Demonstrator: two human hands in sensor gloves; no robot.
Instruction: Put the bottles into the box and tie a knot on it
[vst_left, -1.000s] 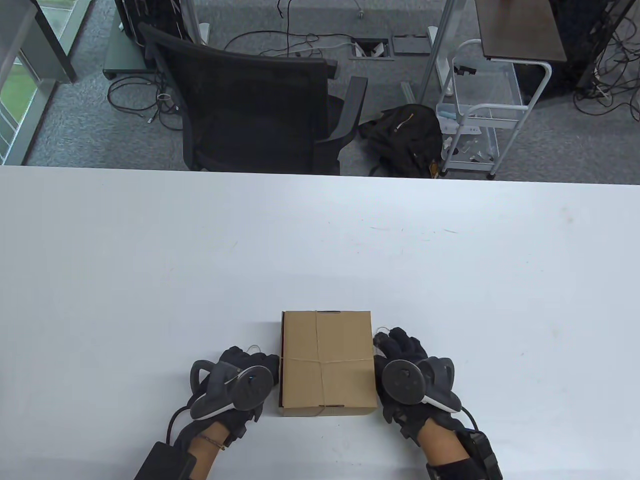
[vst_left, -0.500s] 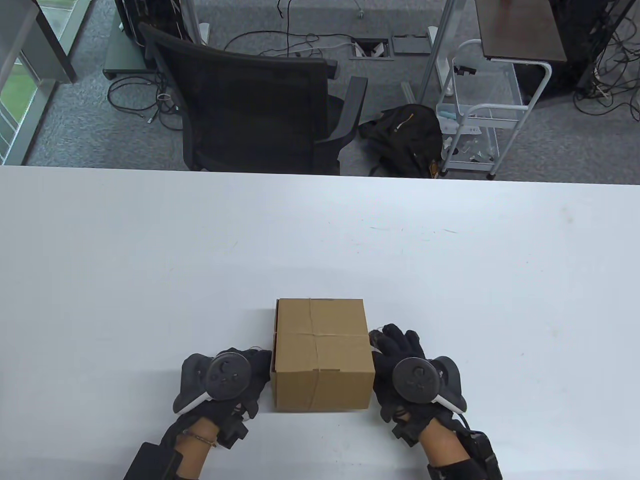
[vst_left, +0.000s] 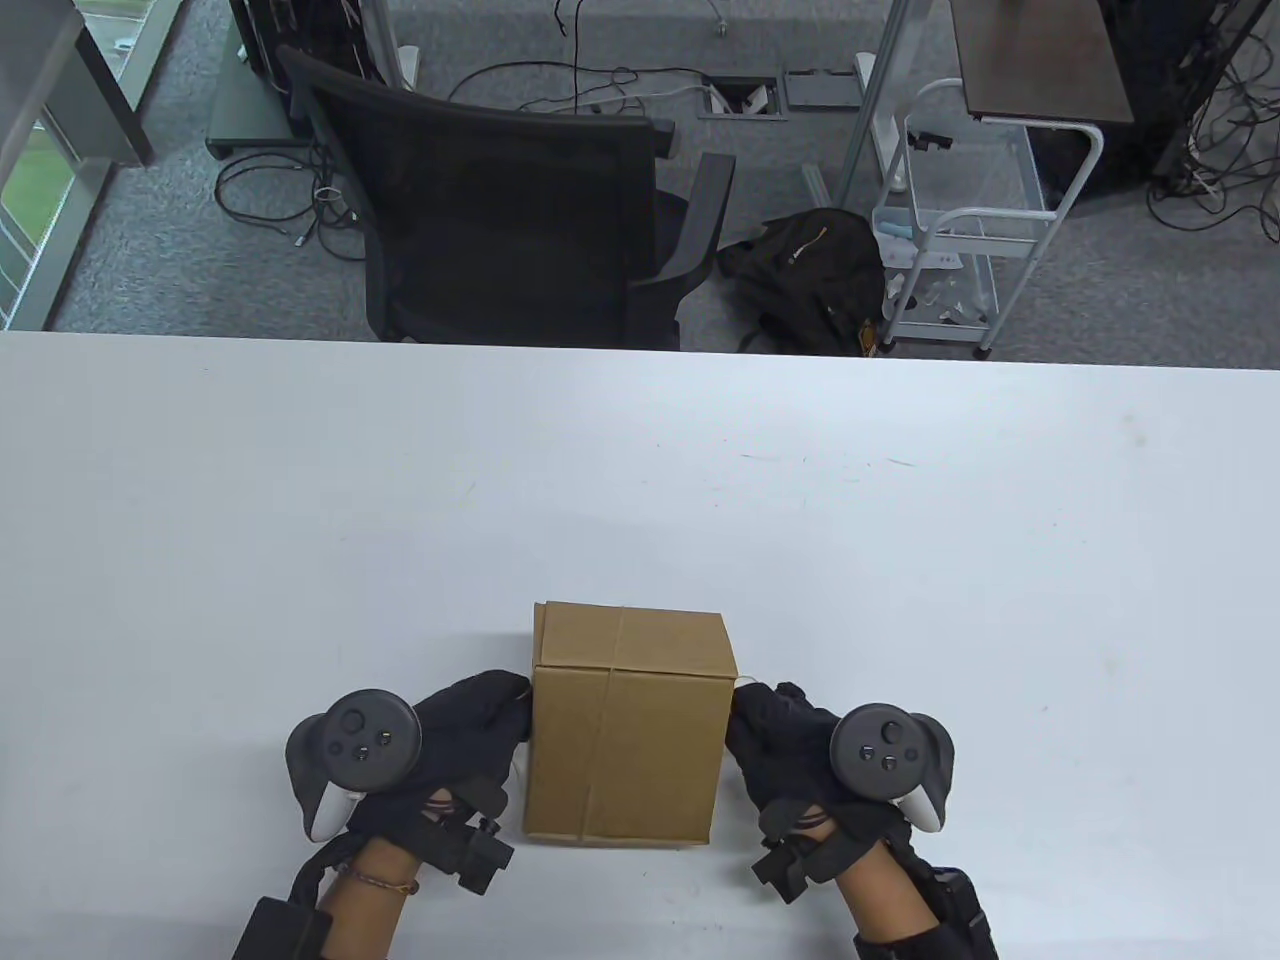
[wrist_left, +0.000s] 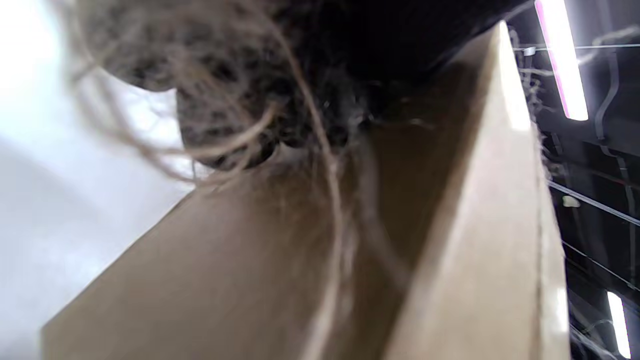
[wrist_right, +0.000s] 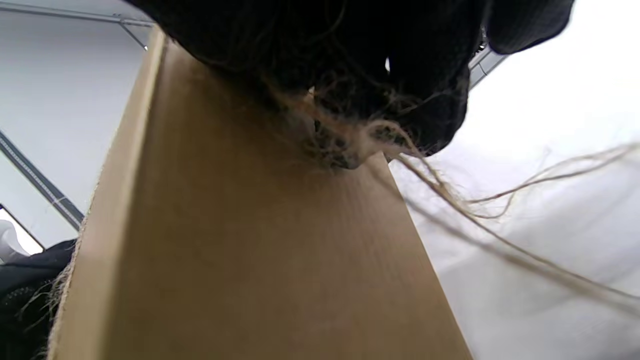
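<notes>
A shut brown cardboard box sits near the table's front edge, held between both hands. Thin twine runs round it, down its top and front faces. My left hand lies against the box's left side, my right hand against its right side. In the left wrist view the fingers pinch blurred twine against the box. In the right wrist view the fingers pinch frayed twine at the box wall, loose strands trailing off. No bottles show.
The white table stretches wide to both sides and behind the box. Beyond its far edge stand a black office chair, a black backpack and a white trolley on grey carpet.
The box has been rolled towards me, so a different face now looks up, and it has shifted slightly left. Both hands turned with it and slid nearer the front edge.
</notes>
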